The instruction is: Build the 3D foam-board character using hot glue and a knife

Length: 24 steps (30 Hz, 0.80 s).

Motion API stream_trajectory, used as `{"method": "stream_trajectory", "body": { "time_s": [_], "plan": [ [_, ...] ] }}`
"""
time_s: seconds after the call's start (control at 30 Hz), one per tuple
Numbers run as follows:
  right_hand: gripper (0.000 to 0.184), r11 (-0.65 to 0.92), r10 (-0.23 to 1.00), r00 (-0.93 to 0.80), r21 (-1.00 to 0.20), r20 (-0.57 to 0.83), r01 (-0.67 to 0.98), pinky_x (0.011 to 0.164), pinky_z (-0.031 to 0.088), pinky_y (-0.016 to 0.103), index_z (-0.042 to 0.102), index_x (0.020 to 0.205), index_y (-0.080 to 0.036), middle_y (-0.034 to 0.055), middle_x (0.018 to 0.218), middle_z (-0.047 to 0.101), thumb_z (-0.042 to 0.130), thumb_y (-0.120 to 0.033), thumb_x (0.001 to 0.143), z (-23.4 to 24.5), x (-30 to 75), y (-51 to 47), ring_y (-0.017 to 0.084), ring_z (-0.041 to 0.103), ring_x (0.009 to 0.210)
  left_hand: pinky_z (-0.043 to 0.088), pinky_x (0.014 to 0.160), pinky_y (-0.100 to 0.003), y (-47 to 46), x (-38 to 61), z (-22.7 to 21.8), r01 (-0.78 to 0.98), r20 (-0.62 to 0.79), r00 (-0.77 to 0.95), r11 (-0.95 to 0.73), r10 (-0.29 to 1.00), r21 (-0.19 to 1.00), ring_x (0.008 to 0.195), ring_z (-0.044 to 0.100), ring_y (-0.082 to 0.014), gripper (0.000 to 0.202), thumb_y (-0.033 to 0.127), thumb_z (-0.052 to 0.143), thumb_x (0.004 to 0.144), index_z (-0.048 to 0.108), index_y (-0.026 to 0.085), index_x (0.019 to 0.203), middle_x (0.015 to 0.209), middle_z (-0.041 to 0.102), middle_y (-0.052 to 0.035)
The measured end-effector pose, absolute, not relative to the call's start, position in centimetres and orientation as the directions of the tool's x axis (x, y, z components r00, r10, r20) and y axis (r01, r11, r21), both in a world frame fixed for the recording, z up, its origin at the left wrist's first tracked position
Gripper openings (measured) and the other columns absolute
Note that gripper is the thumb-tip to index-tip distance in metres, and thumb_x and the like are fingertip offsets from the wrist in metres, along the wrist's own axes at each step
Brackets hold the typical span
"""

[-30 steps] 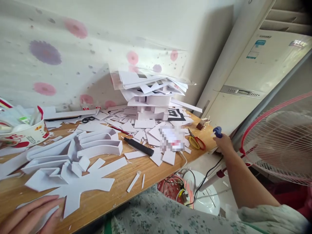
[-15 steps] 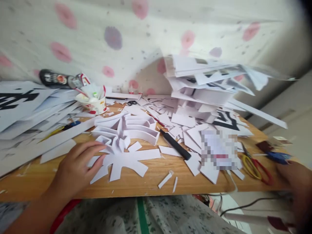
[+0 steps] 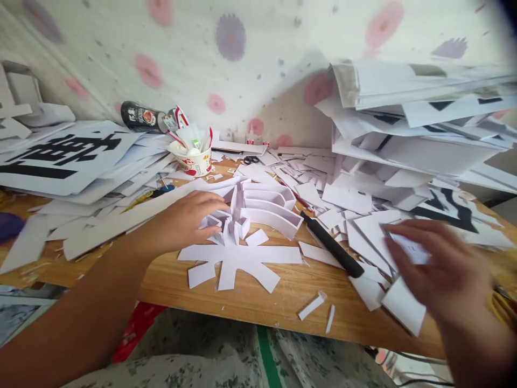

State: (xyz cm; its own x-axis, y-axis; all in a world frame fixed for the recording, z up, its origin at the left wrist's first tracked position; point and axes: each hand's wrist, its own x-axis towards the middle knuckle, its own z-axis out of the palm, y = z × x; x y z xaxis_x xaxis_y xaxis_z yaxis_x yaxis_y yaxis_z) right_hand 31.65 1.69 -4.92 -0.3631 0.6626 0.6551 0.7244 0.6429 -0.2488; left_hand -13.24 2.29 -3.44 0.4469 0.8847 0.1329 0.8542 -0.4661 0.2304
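My left hand [image 3: 183, 218] rests on the white foam-board letter shape [image 3: 242, 237] lying on the wooden table [image 3: 250, 296], with its fingers curled over the raised strips. My right hand [image 3: 440, 267] hovers blurred over loose white offcuts [image 3: 404, 307] at the right, fingers spread and slightly bent; nothing clear shows in it. A black utility knife [image 3: 331, 251] lies between the two hands.
A tall stack of white boards and printed sheets [image 3: 424, 124] fills the back right. Sheets printed with black characters [image 3: 64, 156] are piled at the left. A paper cup [image 3: 193, 159] of tools, a dark can [image 3: 143, 117] and small scissors [image 3: 251, 159] stand near the wall.
The view swung left from the fan and cabinet. My right hand came off the blue tool at the table's right end and moved over the offcuts. My left hand slid up onto the letter shape.
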Motion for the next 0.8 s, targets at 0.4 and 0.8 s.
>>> {"method": "stream_trajectory", "body": {
  "time_s": [0.4,0.8],
  "plan": [
    [0.016,0.835,0.534,-0.841,-0.103,-0.088,0.541,0.086,0.052,0.039,0.069,0.098,-0.017,0.0127,0.109,0.067,0.055,-0.018,0.089,-5.4,14.7,2.0,0.026,0.062,0.105,0.034,0.113,-0.045,2.3,-13.8,-5.5,0.851,0.147,0.396,-0.422,0.906,0.311,0.131,0.041,-0.0265,0.062,0.036,0.084,0.068,0.057,0.031,0.123,0.139,0.048,-0.0044],
    [0.026,0.811,0.554,-0.83,-0.268,0.064,0.52,0.091,0.049,0.034,0.068,0.099,-0.021,0.0081,0.113,0.068,0.05,-0.006,0.089,-7.5,15.6,3.2,0.021,0.062,0.105,0.046,0.096,-0.04,1.6,-14.2,-6.8,0.824,0.385,0.355,-0.48,0.852,0.301,0.11,0.056,-0.0248,0.059,0.045,0.09,0.055,0.066,0.023,0.104,0.116,0.06,-0.0059]
  ]
}}
